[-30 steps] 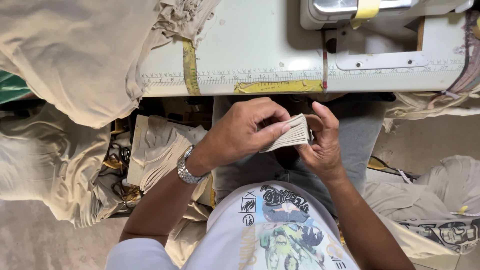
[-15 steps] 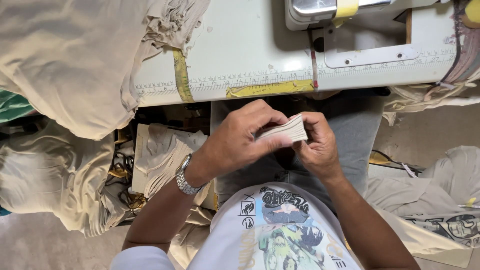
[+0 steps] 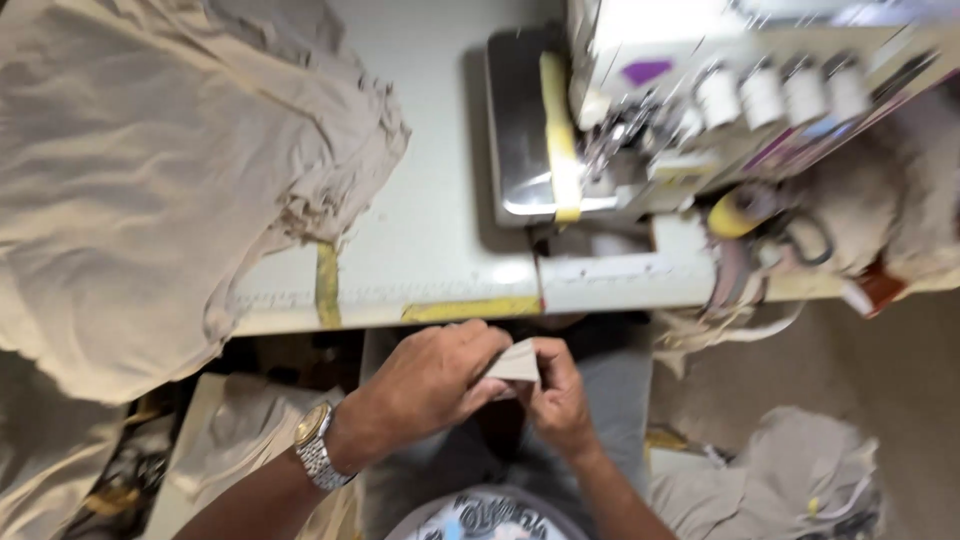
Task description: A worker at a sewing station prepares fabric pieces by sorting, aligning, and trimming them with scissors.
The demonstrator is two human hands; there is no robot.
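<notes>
Both hands, left (image 3: pixel 425 385) and right (image 3: pixel 555 400), pinch a small beige stack (image 3: pixel 516 363) over the lap, below the table's front edge (image 3: pixel 440 312), keeping it squared.

Pale grey-green counter (image 3: pixel 430 230), yellow tape strips (image 3: pixel 328 283) along front edge. Beige fabric pile (image 3: pixel 150 170) covers left part, hanging over edge. White sewing machine (image 3: pixel 700 100) sits right of centre w/ metal plate (image 3: pixel 520 140); scissors (image 3: pixel 805 240) at right.
</notes>
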